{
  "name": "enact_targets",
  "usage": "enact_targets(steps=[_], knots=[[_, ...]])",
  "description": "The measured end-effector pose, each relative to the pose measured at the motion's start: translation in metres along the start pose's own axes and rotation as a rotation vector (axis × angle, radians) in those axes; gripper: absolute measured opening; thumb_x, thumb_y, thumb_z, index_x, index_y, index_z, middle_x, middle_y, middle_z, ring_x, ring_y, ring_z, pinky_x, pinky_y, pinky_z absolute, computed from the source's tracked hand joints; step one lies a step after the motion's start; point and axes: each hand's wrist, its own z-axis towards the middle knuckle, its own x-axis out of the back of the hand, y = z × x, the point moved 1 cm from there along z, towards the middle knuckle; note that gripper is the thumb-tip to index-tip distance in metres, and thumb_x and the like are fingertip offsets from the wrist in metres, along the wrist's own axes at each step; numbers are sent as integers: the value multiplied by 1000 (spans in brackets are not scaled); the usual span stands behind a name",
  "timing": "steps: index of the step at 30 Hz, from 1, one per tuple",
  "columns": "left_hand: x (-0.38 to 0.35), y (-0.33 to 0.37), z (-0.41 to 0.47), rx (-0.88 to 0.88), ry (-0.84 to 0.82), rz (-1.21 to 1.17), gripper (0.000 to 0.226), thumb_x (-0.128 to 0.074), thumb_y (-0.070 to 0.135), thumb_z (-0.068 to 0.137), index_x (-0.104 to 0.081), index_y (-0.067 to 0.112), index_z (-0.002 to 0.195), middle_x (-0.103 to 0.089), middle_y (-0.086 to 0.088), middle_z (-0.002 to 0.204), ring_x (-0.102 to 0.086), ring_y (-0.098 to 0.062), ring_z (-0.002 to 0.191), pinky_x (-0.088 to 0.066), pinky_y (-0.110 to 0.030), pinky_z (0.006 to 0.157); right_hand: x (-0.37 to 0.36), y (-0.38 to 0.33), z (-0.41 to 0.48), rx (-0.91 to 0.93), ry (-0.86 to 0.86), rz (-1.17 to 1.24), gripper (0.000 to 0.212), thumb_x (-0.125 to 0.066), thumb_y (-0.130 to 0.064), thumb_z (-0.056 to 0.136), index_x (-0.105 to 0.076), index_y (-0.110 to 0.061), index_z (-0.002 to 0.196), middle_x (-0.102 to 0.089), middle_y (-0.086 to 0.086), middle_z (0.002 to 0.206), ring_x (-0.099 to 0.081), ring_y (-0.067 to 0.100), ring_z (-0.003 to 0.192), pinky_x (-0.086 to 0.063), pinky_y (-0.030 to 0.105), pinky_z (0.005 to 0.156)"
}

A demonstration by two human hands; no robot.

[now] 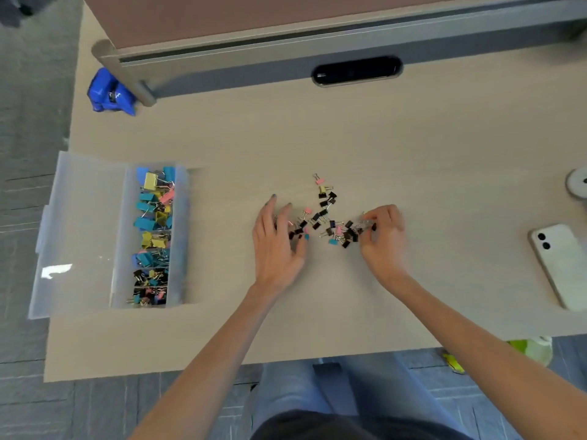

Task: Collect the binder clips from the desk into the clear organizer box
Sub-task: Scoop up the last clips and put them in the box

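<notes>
Far left on the counter [317, 138]: clear organizer box [182, 249], lid [82, 230] folded open to the outer side, long axis running away from the body, compartments ranged along that axis and already loaded with coloured clips, larger ones toward the far end, small ones in the two nearest cells. Well apart to the right, near mid-counter: loose pile of small binder clips [328, 217], mostly black with some pink, blue and yellow, strung out in a ragged band with a tail reaching away from the body. Left hand [276, 246] low over the left end of the pile, fingers [272, 201] spread apart and lightly curved, tips at the counter and the nearest clips, clamped on nothing visible. Right hand [386, 239] at the right end of the pile, fingers drawn together in a pinch on one or more clips; exact count not discernible. Pile thus bracketed between both hands; box off to the left of both, nearer the left hand. Judged step: gathering the small clips for transfer. For the coming move, carry leftward across the counter to the near cells of the box; left hand better placed for that reach, right hand obliged to cross over the pile. Further right, away from the pile: phone [562, 265] lying face down.
</notes>
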Motion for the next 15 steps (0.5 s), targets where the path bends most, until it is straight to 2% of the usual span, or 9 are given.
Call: enact_targets(steps=[2,4,6,7,11,15], knots=[[-10,-10,-4,13,-129,65,71,-52,45,91,-21,19,150,0,-6,161,1,-24,148,-3,-36,119,0,18,-2,64,-28,-68,42,-65,-12,76,-52,-7,116,-47,6,123,-44,23,118,-42,34,94],[-17,-16,-7,-18,-222,86,76,-45,50,94,-6,22,153,12,-2,161,14,-21,148,2,-40,121,-5,35,-3,54,-135,-110,78,-70,-40,75,-37,-8,137,-31,7,147,-25,22,140,-24,34,113],[-21,-17,-7,-86,-276,98,74,-43,46,96,-2,22,154,14,-1,161,18,-19,147,1,-43,121,-10,47,-5,62,-227,-198,107,-64,-66,69,-20,-9,148,-13,3,158,-5,17,147,-6,33,120],[-21,-15,-5,-118,-294,88,73,-43,42,97,-2,22,154,14,-1,161,18,-18,147,1,-43,121,-12,50,-6,80,-249,-249,115,-60,-74,67,-14,-10,151,-7,2,160,1,15,148,-1,33,120],[-25,-3,4,-208,-324,6,67,-44,22,97,-7,17,154,6,-1,162,13,-16,148,-6,-44,121,-15,48,-3,147,-281,-339,119,-47,-83,68,-5,-11,152,1,1,161,8,13,148,3,33,120],[-23,5,15,-202,-303,-165,63,-41,4,93,-20,16,151,-4,1,161,-2,-12,149,-18,-39,120,-29,36,11,288,-354,-404,116,-43,-83,72,-4,-9,152,1,4,161,4,16,148,-4,39,121]])
